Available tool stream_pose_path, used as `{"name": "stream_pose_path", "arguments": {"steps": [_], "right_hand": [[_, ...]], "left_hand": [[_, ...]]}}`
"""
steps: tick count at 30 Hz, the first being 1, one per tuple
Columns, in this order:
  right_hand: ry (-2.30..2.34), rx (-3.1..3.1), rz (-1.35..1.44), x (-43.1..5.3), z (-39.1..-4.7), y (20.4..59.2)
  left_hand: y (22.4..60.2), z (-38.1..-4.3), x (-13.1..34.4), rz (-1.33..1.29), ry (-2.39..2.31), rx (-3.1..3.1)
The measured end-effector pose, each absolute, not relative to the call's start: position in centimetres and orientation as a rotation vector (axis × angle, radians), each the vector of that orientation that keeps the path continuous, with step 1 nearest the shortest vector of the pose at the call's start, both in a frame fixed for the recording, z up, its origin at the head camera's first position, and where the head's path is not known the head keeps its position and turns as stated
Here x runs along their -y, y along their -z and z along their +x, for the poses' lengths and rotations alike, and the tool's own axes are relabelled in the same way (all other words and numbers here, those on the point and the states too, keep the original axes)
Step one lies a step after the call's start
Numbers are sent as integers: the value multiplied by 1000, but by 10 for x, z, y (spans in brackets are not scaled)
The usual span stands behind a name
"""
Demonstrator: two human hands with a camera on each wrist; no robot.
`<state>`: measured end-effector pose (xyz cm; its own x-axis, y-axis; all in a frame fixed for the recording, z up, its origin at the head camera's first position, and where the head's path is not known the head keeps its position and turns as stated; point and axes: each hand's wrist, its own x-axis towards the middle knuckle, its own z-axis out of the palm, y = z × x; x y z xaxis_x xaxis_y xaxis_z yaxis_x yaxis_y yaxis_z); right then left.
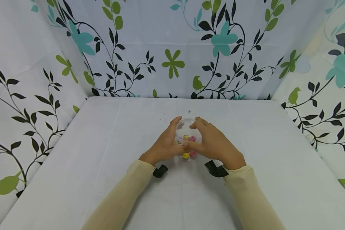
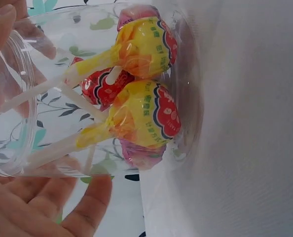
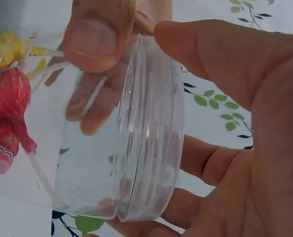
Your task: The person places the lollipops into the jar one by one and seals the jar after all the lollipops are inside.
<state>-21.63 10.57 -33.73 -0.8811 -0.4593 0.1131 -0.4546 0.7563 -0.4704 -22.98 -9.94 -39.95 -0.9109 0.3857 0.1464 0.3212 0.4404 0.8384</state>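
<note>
A clear plastic jar (image 3: pixel 87 173) stands upright on the white table, with several wrapped lollipops inside. Yellow lollipops (image 2: pixel 144 113), red ones (image 3: pixel 11 91) and pink ones (image 2: pixel 144 154) rest heads down at the bottom, sticks pointing up. On the jar's mouth sits a clear ridged lid (image 3: pixel 151 143). My left hand (image 1: pixel 164 144) grips the upper part of the jar, thumb on the near side and fingers round the far side. My right hand (image 1: pixel 215 144) holds the lid from the right, its fingers curled round the rim. The two thumbs meet in front of the jar.
The white-covered table (image 1: pixel 103 179) spreads around the jar. A few tiny dark specks (image 1: pixel 189 111) lie just beyond it. Leaf-patterned curtains (image 1: pixel 149 38) enclose the back and both sides. A dark wrist strap (image 1: pixel 217 169) shows under the right wrist.
</note>
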Motion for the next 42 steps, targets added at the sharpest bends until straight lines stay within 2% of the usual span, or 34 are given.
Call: {"name": "stream_pose_path", "arguments": {"steps": [42], "right_hand": [[712, -2993, -774, -98, -212, 337]], "left_hand": [[404, -232, 102, 636, -1530, -2568]]}}
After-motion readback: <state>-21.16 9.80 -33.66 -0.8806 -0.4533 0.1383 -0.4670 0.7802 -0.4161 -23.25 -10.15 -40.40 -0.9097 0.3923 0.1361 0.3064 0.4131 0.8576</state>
